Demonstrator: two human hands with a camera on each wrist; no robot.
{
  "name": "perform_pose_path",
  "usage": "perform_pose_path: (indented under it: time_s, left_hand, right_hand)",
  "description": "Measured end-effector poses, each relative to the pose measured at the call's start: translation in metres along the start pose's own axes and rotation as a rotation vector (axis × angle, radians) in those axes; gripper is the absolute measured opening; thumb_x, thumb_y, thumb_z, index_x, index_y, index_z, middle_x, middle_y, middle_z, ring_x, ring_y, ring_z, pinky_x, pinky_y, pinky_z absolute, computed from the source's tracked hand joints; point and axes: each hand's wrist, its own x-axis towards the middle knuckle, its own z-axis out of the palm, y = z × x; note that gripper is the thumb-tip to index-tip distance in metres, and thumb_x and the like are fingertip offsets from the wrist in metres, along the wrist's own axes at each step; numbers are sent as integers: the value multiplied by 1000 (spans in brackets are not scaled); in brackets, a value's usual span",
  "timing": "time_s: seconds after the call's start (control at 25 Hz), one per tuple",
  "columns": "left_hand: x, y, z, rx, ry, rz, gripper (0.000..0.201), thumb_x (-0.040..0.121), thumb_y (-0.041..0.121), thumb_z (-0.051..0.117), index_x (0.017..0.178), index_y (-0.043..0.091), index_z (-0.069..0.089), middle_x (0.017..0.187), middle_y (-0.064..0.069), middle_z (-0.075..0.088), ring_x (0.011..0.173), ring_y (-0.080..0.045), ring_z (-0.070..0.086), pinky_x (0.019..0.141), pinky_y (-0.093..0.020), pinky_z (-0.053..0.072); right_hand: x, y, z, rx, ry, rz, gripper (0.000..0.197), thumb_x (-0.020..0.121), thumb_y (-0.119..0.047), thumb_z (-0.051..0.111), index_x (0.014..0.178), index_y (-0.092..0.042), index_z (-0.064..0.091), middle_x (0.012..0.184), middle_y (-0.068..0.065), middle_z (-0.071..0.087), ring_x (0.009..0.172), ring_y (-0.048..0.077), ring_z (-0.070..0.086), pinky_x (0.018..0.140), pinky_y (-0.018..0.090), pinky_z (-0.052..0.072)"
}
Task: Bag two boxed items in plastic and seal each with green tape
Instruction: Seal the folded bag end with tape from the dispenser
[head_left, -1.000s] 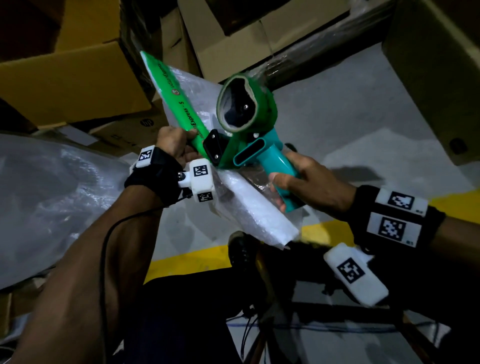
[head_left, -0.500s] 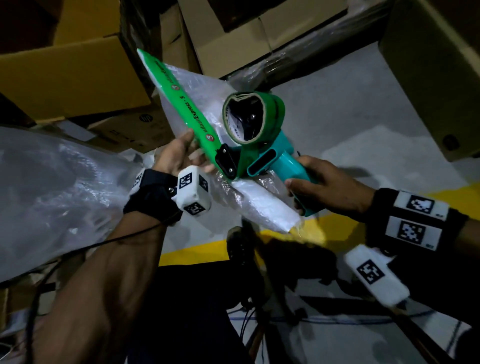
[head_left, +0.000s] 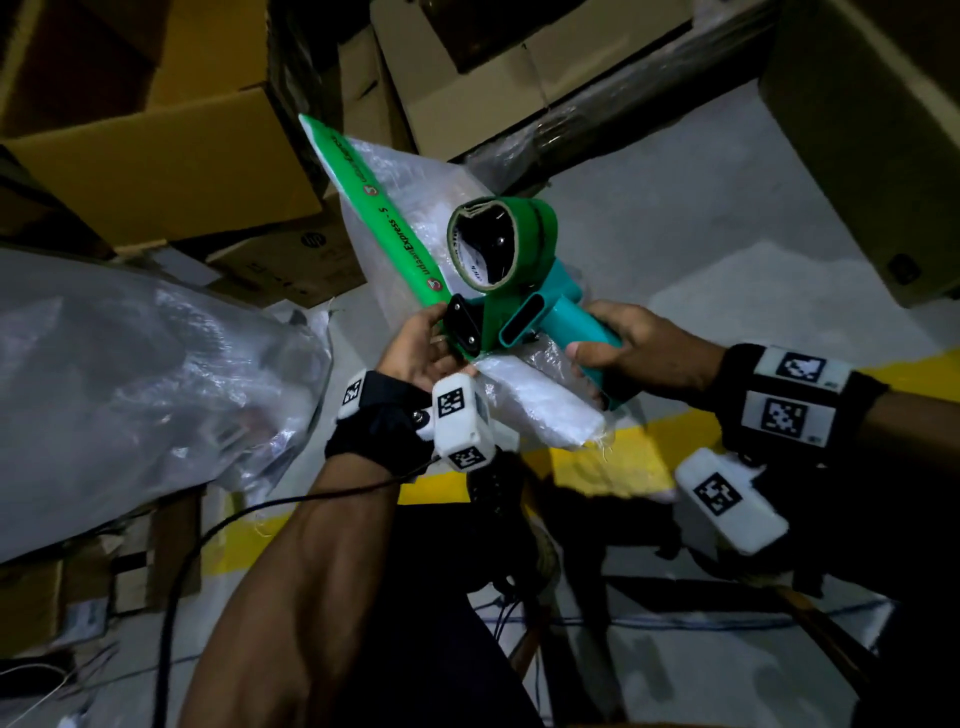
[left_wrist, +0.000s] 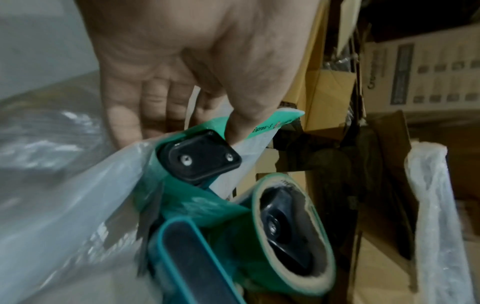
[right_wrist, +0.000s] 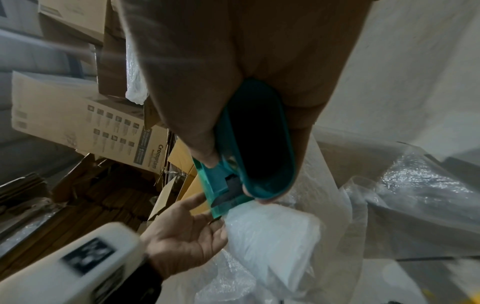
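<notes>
So the right hand (head_left: 631, 353) has its fingers wrapped tight round the teal handle of the tape dispenser (head_left: 524, 306), thumb laid along the side of the grip in the right wrist view; the dispenser sits up in the air in front of the person, its roll of green tape (head_left: 498, 244) on top and its black front plate pointing toward the left hand (head_left: 415, 353); a strip of green tape with printed lettering (head_left: 379, 208) runs from that front plate up and away along the edge of the bagged box (head_left: 540, 410), which is a white box inside clear plastic, held tilted between the two hands, one end low near the right hand, the loose bag end sticking up behind the roll; the left hand is under and beside the package, fingers mostly straight and together against the plastic, with the thumb pressing down on the tape right next to the dispenser's front plate, clearest in the left wrist view; behind all this there are stacked cardboard boxes (head_left: 171, 156); a big heap of clear plastic sheeting (head_left: 130, 374) sits off to the left; a yellow line (head_left: 613, 457) crosses the grey floor below the hands.
</notes>
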Motion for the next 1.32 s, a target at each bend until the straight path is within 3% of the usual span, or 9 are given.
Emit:
perform_pose_path:
  time_s: [0.08, 0.2, 0.36, 0.56, 0.72, 0.84, 0.92, 1.04, 1.32]
  left_hand:
    - [5, 8, 2, 67, 19, 14, 20, 96, 27, 52, 86, 10, 53, 77, -7, 62, 59, -17, 62, 57, -31, 56]
    - [14, 24, 3, 119, 96, 107, 16, 97, 11, 49, 82, 8, 54, 66, -8, 58, 34, -12, 55, 34, -21, 46]
    - [21, 52, 6, 218, 99, 260, 12, 95, 9, 50, 86, 9, 58, 73, -7, 55, 41, -12, 55, 42, -23, 53]
    - [33, 90, 15, 310, 40, 340, 7, 93, 9, 54, 94, 8, 61, 77, -7, 58, 56, -17, 58, 55, -30, 56]
    - [34, 112, 27, 326, 29, 419, 6, 90, 7, 57, 93, 7, 62, 75, -6, 58, 58, -17, 60, 64, -32, 57]
    - [33, 121, 29, 306, 6, 456, 10, 90, 9, 59, 97, 6, 65, 76, -6, 60, 56, -17, 61, 70, -36, 57]
    - [32, 113, 26, 312, 4, 447, 8, 91, 11, 59, 94, 7, 65, 75, -7, 61, 52, -16, 62, 63, -36, 58]
    - [34, 80, 15, 359, 11, 367, 8, 93, 13, 56, 91, 10, 63, 73, -7, 59, 42, -10, 57, 46, -24, 53]
    - [45, 13, 4, 152, 102, 390, 10, 90, 8, 58, 81, 7, 61, 58, -6, 63, 38, -11, 54, 38, -20, 45]
  right_hand:
    - [2, 2, 3, 51, -20, 5, 7, 96, -8, 54, 94, -14, 50, 79, 16, 58, 58, 29, 59, 53, 35, 52]
    - [7, 1, 8, 163, -14, 32, 8, 97, -9, 52, 98, -15, 48, 78, 14, 56, 58, 27, 58, 54, 35, 52]
    - [14, -6, 11, 245, 9, 1, 19, 98, -10, 52, 114, -8, 44, 82, 14, 54, 67, 26, 57, 60, 38, 53]
    - [23, -19, 10, 299, 65, -84, 13, 97, -8, 52, 101, -18, 44, 83, 14, 55, 61, 21, 58, 59, 37, 55]
    - [28, -24, 9, 348, 97, -166, 23, 90, -17, 57, 106, -11, 42, 81, 14, 54, 61, 24, 58, 58, 38, 55]
    - [29, -25, 8, 348, 117, -216, 16, 96, -11, 53, 106, -8, 41, 80, 15, 53, 61, 24, 58, 57, 38, 54]
    - [26, -24, 9, 333, 123, -184, 12, 98, -6, 50, 105, -10, 41, 79, 14, 53, 58, 22, 57, 55, 36, 53]
    - [15, -18, 8, 241, 109, -58, 12, 97, -8, 52, 103, -14, 45, 79, 14, 55, 57, 21, 59, 53, 34, 53]
    - [-14, -15, -3, 72, 40, -11, 12, 97, -8, 51, 101, 3, 49, 75, 22, 59, 60, 31, 58, 58, 39, 52]
